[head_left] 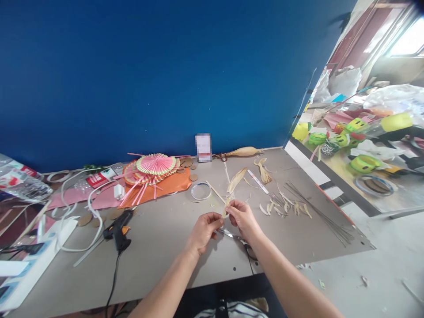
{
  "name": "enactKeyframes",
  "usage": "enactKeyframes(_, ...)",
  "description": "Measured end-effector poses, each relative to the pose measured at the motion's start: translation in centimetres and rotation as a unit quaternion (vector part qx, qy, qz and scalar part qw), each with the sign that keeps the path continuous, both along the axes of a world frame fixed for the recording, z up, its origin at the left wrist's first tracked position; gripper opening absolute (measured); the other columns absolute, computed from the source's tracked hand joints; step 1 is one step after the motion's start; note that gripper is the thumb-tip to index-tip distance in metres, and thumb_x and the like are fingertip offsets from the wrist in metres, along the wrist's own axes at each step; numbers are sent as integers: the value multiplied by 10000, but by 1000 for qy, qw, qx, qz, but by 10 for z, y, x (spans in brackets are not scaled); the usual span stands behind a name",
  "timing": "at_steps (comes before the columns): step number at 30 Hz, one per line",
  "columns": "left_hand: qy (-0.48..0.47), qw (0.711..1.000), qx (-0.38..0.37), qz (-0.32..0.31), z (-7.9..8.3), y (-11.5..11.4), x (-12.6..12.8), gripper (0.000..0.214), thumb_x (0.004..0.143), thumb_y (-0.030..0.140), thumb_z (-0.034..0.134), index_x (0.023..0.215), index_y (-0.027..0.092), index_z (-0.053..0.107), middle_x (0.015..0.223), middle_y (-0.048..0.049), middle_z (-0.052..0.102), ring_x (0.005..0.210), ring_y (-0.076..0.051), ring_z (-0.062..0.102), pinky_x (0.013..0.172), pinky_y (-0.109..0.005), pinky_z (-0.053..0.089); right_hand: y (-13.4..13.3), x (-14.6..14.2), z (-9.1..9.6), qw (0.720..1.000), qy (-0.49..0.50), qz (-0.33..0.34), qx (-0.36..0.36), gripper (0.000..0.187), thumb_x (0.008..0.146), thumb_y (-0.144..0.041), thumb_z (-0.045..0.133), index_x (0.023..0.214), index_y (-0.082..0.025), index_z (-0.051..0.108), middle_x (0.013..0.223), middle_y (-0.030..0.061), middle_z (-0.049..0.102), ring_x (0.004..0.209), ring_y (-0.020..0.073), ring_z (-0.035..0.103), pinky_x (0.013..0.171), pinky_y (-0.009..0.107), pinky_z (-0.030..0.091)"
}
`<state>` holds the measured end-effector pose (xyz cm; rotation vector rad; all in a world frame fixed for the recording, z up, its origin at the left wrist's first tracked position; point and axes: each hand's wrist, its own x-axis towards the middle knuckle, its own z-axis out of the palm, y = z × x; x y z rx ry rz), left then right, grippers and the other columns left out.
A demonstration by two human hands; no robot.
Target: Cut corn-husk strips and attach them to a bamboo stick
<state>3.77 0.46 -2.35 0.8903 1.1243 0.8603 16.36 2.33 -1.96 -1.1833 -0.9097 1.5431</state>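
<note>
Over the middle of the table, my left hand [204, 232] and my right hand [244, 219] are close together, fingers pinched on a narrow pale strip [226, 206] that looks like dried corn husk. Scissors [232, 236] lie just under and beside my hands, their dark handles toward me. Just beyond my fingertips is a wider piece of dried husk [237, 180]. A white marker-like stick [258, 182] and a crumpled husk piece [263, 171] lie farther right. Small curved husk scraps [271, 206] and thin wires [323, 216] are spread to the right of my hands.
A black glue gun [118, 229] with a cord lies left, near a white power strip [33, 265]. Pink-and-green paper fans [158, 169] rest on an orange sheet [179, 186]. A tape roll [201, 191] lies ahead. The blue wall [165, 79] closes the back; a cluttered table [391, 194] stands right.
</note>
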Motion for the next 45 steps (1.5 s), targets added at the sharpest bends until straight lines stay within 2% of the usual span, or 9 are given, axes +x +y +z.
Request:
enactKeyframes(12, 28, 999, 11, 12, -1, -3, -6, 184, 564, 271, 642, 614, 151, 512, 533, 47, 433, 482, -68, 348, 383, -176, 285, -2, -5, -2, 1000, -6, 1, 23, 135, 653, -258, 520, 598, -187, 420, 370, -111, 336, 286, 24, 220, 309, 178, 125)
enactKeyframes(17, 17, 1000, 12, 21, -3, -5, -4, 184, 603, 300, 621, 631, 146, 524, 500, 56, 390, 457, -59, 314, 379, -172, 271, -4, -2, 4, 992, -83, 90, 21, 106, 626, -248, 551, 644, -177, 474, 478, -76, 456, 331, 29, 273, 331, 181, 181)
enactKeyframes(20, 15, 999, 17, 24, -3, -7, -3, 173, 612, 297, 612, 653, 143, 543, 514, 52, 401, 462, -60, 320, 377, -171, 273, -5, 1, 5, 978, -167, 115, 46, 124, 617, -236, 551, 567, -172, 458, 444, -77, 412, 351, 34, 268, 359, 188, 196)
enactKeyframes(23, 45, 997, 54, 31, 0, -6, -3, 168, 613, 293, 611, 626, 142, 539, 525, 44, 427, 470, -65, 349, 390, -179, 306, -6, 0, 6, 961, -245, 88, 90, 132, 630, -242, 531, 547, -180, 448, 407, -84, 346, 376, 51, 281, 384, 191, 208)
enactKeyframes(26, 72, 994, 73, 42, 4, -5, -3, 174, 603, 282, 617, 584, 144, 513, 515, 43, 433, 463, -66, 362, 398, -187, 325, -8, -2, 7, 941, -305, 42, 139, 111, 651, -252, 508, 572, -182, 473, 443, -69, 381, 413, 66, 324, 410, 190, 241)
enactKeyframes(33, -24, 999, -20, 25, 9, -4, -3, 192, 570, 259, 637, 583, 155, 477, 484, 69, 361, 437, -49, 318, 388, -170, 295, -4, -3, 10, 915, -348, -30, 203, 83, 658, -231, 469, 593, -181, 485, 534, -41, 452, 480, 84, 395, 489, 195, 318)
enactKeyframes(36, -51, 998, -33, 19, 10, -4, -3, 198, 564, 250, 643, 587, 155, 471, 479, 74, 334, 436, -44, 299, 382, -162, 283, -1, -4, 9, 919, -337, -46, 198, 125, 656, -255, 475, 556, -179, 474, 504, -45, 428, 470, 83, 373, 486, 198, 310)
enactKeyframes(40, -52, 998, -28, 4, 14, -3, -5, 197, 573, 253, 634, 613, 162, 464, 485, 75, 335, 438, -47, 300, 378, -161, 295, 3, -3, 9, 959, -243, -32, 140, 146, 641, -275, 505, 545, -173, 464, 446, -63, 363, 427, 71, 315, 430, 192, 259)
enactKeyframes(45, 3, 999, -4, -54, 12, -8, -9, 157, 587, 246, 614, 616, 159, 487, 536, 50, 391, 498, -73, 368, 411, -178, 341, 11, 9, 14, 975, -197, -17, 103, 182, 671, -303, 471, 545, -176, 439, 397, -80, 305, 360, 57, 248, 366, 192, 189)
